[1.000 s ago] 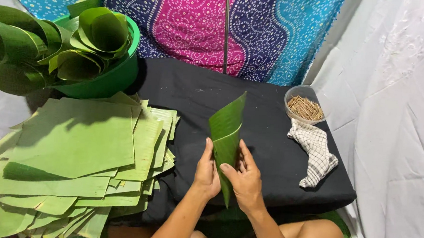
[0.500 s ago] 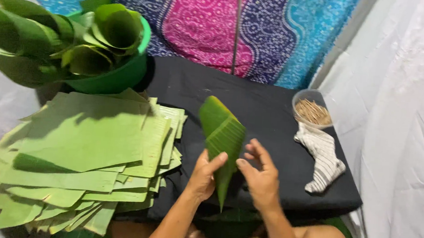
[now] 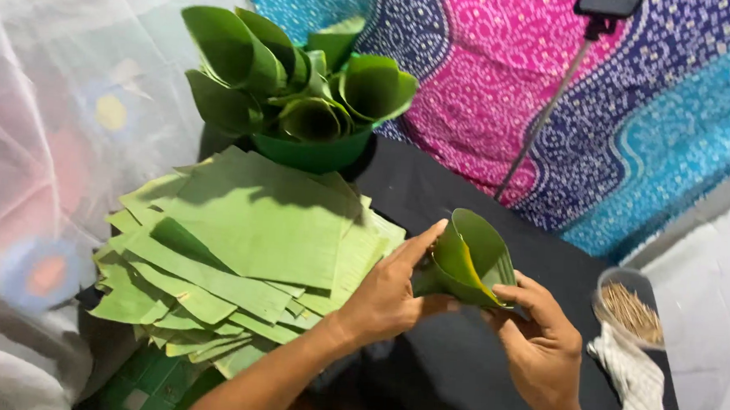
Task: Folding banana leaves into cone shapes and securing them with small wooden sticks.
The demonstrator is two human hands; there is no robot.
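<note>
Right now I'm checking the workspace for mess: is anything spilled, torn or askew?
Nothing spilled or torn. The stack of cut leaves lies fanned and uneven, edges jutting out. The leaf cone sits between both hands.

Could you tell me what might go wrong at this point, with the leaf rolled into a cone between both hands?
The leaf cone is kept in shape only by the left hand and right hand; no pin shows in it, so it may spring open if either grip eases. The container of thin sticks stands near the edge of the black surface, beside the right hand, and a careless reach could tip it off.
</note>
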